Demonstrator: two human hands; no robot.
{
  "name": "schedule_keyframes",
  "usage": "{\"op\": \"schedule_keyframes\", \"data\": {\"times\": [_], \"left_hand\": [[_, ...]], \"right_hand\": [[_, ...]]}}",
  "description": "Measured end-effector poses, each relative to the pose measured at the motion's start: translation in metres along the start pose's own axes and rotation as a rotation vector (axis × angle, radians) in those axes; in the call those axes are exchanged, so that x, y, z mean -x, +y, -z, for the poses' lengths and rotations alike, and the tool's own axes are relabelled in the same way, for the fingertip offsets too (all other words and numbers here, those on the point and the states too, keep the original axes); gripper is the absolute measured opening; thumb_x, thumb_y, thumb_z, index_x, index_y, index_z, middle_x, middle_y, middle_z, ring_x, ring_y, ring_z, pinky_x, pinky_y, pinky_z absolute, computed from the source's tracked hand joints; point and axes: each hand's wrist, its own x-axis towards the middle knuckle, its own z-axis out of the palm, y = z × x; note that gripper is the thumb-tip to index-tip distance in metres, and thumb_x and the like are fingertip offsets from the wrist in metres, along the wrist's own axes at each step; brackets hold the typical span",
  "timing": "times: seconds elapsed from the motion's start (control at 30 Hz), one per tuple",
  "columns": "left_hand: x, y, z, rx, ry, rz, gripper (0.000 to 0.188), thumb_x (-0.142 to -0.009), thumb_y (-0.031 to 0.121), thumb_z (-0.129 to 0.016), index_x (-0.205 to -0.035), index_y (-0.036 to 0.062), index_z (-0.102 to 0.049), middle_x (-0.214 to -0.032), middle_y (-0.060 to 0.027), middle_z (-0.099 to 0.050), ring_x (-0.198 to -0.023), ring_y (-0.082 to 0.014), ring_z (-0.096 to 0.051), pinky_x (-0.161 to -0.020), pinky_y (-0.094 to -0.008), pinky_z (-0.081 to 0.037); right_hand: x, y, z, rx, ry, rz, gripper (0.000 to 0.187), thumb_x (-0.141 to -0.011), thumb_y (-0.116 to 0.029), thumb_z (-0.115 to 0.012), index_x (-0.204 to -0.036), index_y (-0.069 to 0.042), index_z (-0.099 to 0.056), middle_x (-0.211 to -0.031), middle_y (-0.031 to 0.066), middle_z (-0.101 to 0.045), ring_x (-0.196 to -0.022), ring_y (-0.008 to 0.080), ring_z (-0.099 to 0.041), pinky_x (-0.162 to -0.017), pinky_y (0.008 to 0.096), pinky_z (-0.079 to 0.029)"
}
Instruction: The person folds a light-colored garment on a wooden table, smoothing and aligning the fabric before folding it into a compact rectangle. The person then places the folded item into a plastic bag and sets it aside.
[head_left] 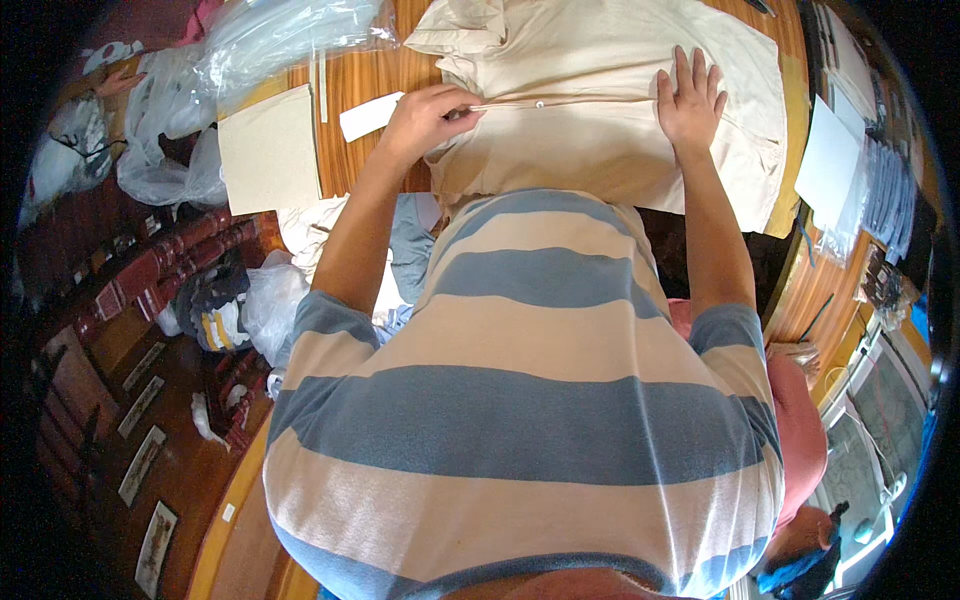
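A cream shirt (600,145) lies spread across the wooden table in front of me, its buttoned front edge running from left to right. One small white button (540,104) shows along that edge. My left hand (430,118) pinches the left end of the edge between thumb and fingers. On the right part of the shirt my right hand (691,103) presses down flat, fingers spread. Beside my left hand lies a white card strip (370,117).
A beige cardboard sheet (268,150) and clear plastic bags (295,45) lie at the left of the table. White sheets (828,165) and folded blue garments in plastic (885,195) are at the right. Another person's hand (120,80) shows far left; a pink sleeve (800,430) is at right.
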Motion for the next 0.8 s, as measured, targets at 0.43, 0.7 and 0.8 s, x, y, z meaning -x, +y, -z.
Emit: {"op": "schedule_keyframes", "data": {"times": [0.43, 0.7, 0.8], "left_hand": [[0.003, -0.02, -0.014, -0.009, 0.066, -0.112, 0.014, -0.089, 0.017, -0.077, -0.1, 0.01, -0.078, -0.095, -0.0096, -0.075, -0.09, -0.0283, -0.074, -0.08, -0.0411, -0.06], [0.148, 0.057, -0.045, -0.105, 0.442, 0.215, 0.02, -0.095, 0.017, -0.071, -0.11, 0.0058, -0.067, -0.107, -0.0197, -0.063, -0.1, -0.0386, -0.061, -0.085, -0.047, -0.05], [0.269, 0.044, -0.123, 0.414, 0.281, 0.936, 0.042, -0.095, 0.018, -0.071, -0.133, 0.0048, -0.059, -0.109, -0.0189, -0.068, -0.099, -0.0308, -0.067, -0.091, -0.0435, -0.052]], "right_hand": [[-0.004, 0.008, -0.003, 0.0, -0.009, 0.022, 0.062, -0.105, -0.052, -0.044, -0.163, -0.03, -0.037, -0.172, 0.0079, -0.028, -0.159, 0.0399, -0.017, -0.124, 0.0664, -0.012], [0.108, 0.002, 0.093, -0.37, -0.011, 0.197, 0.041, -0.108, -0.018, -0.053, -0.138, 0.01, -0.055, -0.138, 0.0331, -0.057, -0.13, 0.0465, -0.055, -0.114, 0.0537, -0.039], [0.199, 0.024, 0.08, -0.752, -0.765, -0.448, 0.042, -0.109, -0.021, -0.051, -0.138, 0.01, -0.054, -0.137, 0.0301, -0.059, -0.127, 0.0405, -0.058, -0.111, 0.0522, -0.043]]}}
